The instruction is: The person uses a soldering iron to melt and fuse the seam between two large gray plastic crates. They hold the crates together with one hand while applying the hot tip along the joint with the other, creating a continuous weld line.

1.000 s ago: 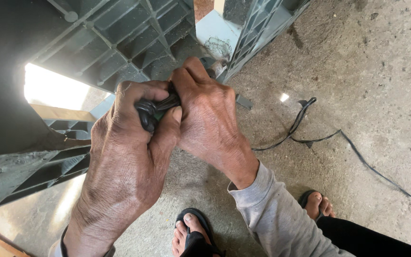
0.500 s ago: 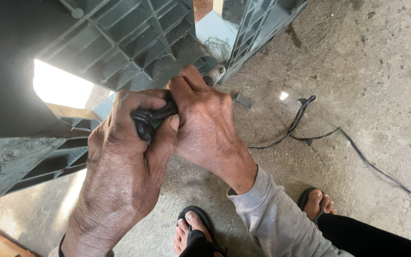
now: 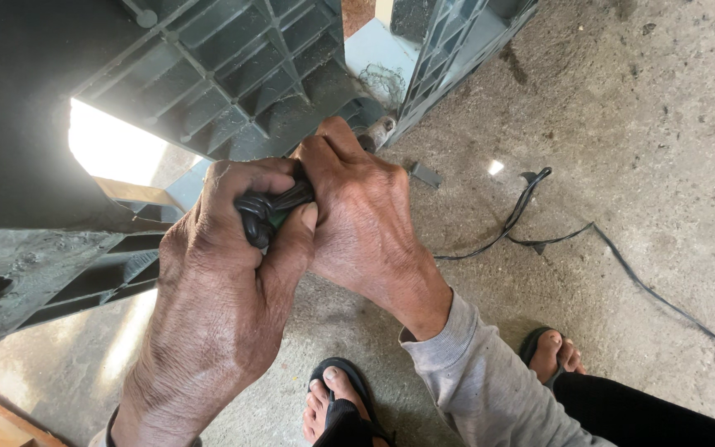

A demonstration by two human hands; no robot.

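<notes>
Head view: behind the fingers rises a grey-green ribbed plastic pallet (image 3: pixel 233 74), with bare concrete floor (image 3: pixel 647 108) beneath. Right of them a thin black cable (image 3: pixel 531 199) trails. Left hand (image 3: pixel 225 273) and right hand (image 3: pixel 357 223) clench together around a dark rubbery bundle (image 3: pixel 271 207), its strands running roughly left-right.

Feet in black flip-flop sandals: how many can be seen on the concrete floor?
2. One foot in a black flip-flop sandal is at the bottom centre, below the clasped hands; the other sandalled foot is lower right, beside the grey sleeve, partly hidden by the black trouser leg.
</notes>
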